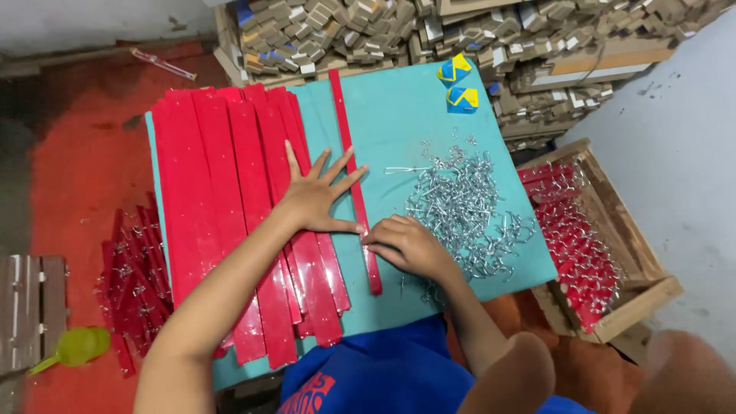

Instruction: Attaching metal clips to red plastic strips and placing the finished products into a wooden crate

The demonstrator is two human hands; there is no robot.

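The left hand (316, 198) lies flat, palm down and fingers spread wide, on the table (406, 123), which is covered with a smooth teal sheet; its grip is fully open and holds nothing, the fingertips pressing across the edge of a stack of red strips (230, 199) and reaching the single red strip (354, 180). That single strip is long, narrow, flat and glossy, and runs from the far edge of the table toward the near edge, just right of the stack. The stacked strips are of the same glossy red material, overlapped lengthwise and covering the left half of the table. The right hand (410, 245) rests beside the lower part of the single strip with fingers curled into a narrow grip; the fingertips touch the strip's right edge, and whether they pinch anything cannot be told. Directly right of this hand lies a loose heap of small bent metal clips (468, 211), bright silver and wiry. Two small blue-and-yellow folded pieces (458, 83) sit at the far edge. A wooden crate (640, 264) to the right holds finished red strips with clips. More red strips lie on the floor (84, 176) at left.
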